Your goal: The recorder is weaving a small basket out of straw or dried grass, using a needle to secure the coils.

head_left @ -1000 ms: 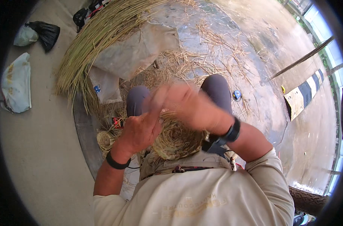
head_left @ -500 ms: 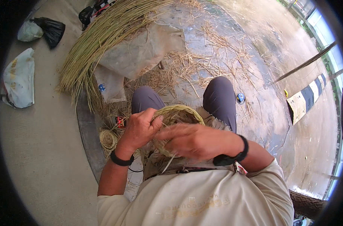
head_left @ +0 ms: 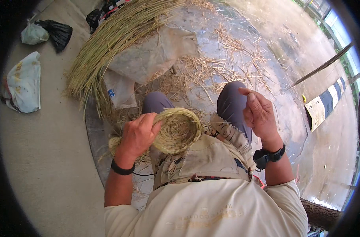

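A small round basket [head_left: 176,136] of coiled, pale green straw is tilted over my lap, its hollow facing up. My left hand [head_left: 137,133] is closed on its left rim, thumb at the inside edge and fingers outside. Well to the right of the basket, above my right knee, my right hand [head_left: 261,116] is raised with fingers curled in. A faint thin strand runs from the basket's side toward it. The fingertips are too small to show the grip clearly. A tan apron [head_left: 207,158] covers my lap.
A big bundle of long straw stalks [head_left: 109,47] lies at the far left, beside a worn sheet [head_left: 148,55]. Loose straw bits [head_left: 211,73] litter the ground ahead. Plastic bags [head_left: 24,85] rest at the left. A black-and-white striped barrier [head_left: 326,103] stands at the right.
My right hand has left the basket and swung out to the right and up. The basket, in my left hand, has shifted slightly left, and its inside now shows.
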{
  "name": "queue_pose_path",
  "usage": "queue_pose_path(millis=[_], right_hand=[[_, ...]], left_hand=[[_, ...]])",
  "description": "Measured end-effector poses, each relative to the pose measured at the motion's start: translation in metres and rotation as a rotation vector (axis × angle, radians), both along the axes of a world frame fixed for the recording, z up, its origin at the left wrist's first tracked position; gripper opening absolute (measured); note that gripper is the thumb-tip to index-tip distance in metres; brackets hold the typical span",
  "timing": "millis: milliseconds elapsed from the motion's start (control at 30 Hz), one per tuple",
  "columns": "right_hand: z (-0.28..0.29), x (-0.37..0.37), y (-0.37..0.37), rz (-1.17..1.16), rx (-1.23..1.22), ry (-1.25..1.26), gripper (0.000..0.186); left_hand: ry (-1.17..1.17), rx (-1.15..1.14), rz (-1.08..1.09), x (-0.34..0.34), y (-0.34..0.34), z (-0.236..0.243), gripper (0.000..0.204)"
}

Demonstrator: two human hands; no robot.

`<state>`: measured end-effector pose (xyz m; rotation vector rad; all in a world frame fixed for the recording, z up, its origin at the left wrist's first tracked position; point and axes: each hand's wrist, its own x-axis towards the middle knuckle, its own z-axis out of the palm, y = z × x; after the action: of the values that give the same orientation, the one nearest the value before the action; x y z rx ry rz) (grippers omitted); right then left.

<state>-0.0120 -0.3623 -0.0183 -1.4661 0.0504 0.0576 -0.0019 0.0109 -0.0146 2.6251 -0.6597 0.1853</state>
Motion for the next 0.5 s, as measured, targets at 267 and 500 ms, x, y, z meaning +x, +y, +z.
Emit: queue_pose_path(millis=[267,500], right_hand=[[0.017,-0.013,-0.022,0.047,-0.255,0.004,0.050],[-0.001,-0.017,0.073,0.421,-0.415,-0.346,0.026]], left_hand=[[-0.053,-0.013,0.205,0.006,0.025,0.005,0.023],[0.026,-0.174,0.205,0.003,-0.008,0.003,0.024]])
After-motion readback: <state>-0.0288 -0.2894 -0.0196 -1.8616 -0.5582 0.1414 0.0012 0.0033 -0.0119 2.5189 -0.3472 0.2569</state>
